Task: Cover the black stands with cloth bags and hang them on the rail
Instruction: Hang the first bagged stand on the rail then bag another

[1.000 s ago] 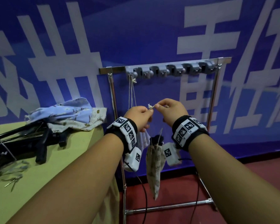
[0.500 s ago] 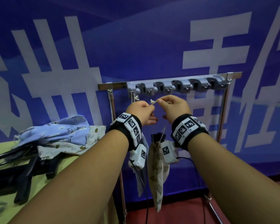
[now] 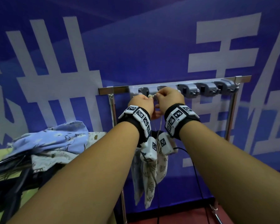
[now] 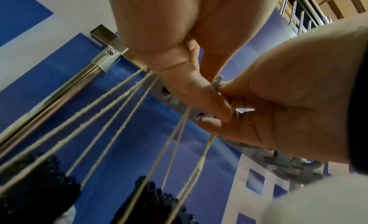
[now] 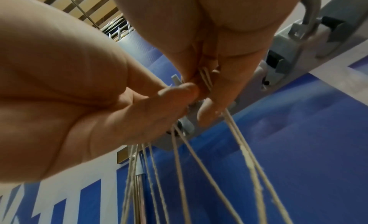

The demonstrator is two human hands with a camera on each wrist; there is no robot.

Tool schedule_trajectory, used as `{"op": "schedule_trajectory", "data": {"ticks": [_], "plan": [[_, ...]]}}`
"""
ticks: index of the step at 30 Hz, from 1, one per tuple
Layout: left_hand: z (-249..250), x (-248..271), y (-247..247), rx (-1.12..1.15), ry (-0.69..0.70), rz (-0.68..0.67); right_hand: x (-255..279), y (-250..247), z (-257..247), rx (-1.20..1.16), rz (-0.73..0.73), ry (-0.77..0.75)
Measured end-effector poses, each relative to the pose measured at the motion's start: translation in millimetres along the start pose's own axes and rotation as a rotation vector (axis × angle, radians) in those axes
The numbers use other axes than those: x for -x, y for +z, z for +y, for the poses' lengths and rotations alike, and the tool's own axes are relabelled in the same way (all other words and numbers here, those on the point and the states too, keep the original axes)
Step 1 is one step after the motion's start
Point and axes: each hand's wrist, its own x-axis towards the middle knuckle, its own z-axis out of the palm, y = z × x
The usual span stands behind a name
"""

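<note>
Both hands have risen to the hook rail [image 3: 174, 84]. Your left hand [image 3: 142, 103] and right hand [image 3: 170, 98] pinch the drawstring loop [image 3: 151, 96]; bagged stand [image 3: 153, 172] hangs beneath. Spread loop, drop it over the second hook, release only once seated.

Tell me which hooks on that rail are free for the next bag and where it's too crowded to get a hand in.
Free: the three grey hooks right of the right hand, up to the rail's right post. Crowded: the rail's left end, where both hands pinch the drawstring, the left hand beside an already hung bag, its cords fanning down.
</note>
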Motion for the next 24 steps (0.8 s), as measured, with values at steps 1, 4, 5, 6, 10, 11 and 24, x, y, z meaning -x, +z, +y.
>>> {"op": "schedule_trajectory", "data": {"ticks": [1, 4, 5, 6, 10, 11, 24], "plan": [[-6.4, -3.9, 1.4, -0.003, -0.015, 0.009, 1.0, 1.1, 2.0, 0.003, -0.006, 0.013], [-8.8, 14.3, 0.2, 0.028, -0.052, -0.074, 7.1, -0.9, 6.5, 0.007, -0.003, 0.045], [-8.3, 17.9, -0.3, 0.042, -0.068, -0.098, 10.4, -3.1, 5.9, 0.023, -0.013, 0.048], [-8.9, 21.6, -2.8, 0.039, -0.072, -0.106, 13.0, -5.2, 6.3, 0.052, -0.03, 0.052], [-10.9, 33.3, -21.1, 0.032, -0.106, -0.11, 28.1, -19.1, -0.5, 0.159, -0.067, 0.046], [-9.9, 39.0, -27.8, 0.024, -0.112, -0.124, 32.9, -20.9, -2.6, 0.164, -0.081, 0.052], [25.0, 150.1, -203.7, -0.14, 0.017, -0.085, 165.0, 12.5, -112.3, 0.068, -0.261, -0.017]]}}
